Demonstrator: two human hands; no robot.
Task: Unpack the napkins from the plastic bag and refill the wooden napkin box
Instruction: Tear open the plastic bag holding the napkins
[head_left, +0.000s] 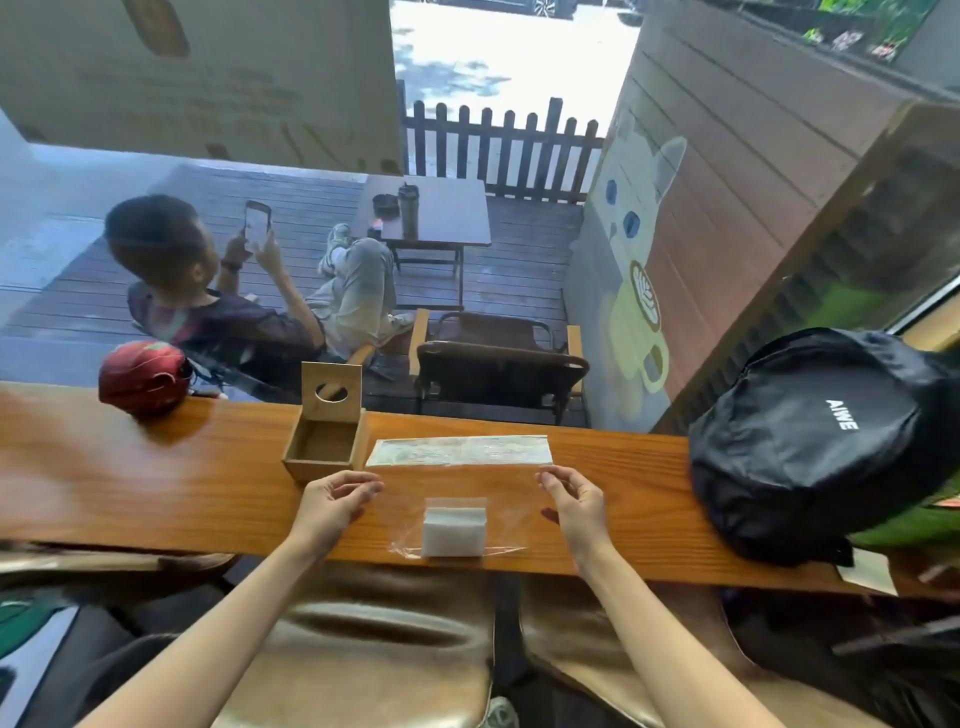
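Observation:
A small stack of white napkins (454, 526) sits inside a clear plastic bag (511, 506) on the wooden counter (156, 483), near its front edge. My left hand (335, 501) pinches the bag's top left corner. The top right corner is pinched by my right hand (574, 501), so the bag's mouth is stretched between them above the napkins. The wooden napkin box (324, 441) stands just left of the bag at the counter's back. Its lid, with an oval hole, is tipped up and the inside looks empty.
A flat laminated sheet (460, 451) lies behind the bag. A black backpack (815, 441) fills the counter's right end and a red helmet (143, 376) sits at the far left. Beyond the glass a person sits with a phone.

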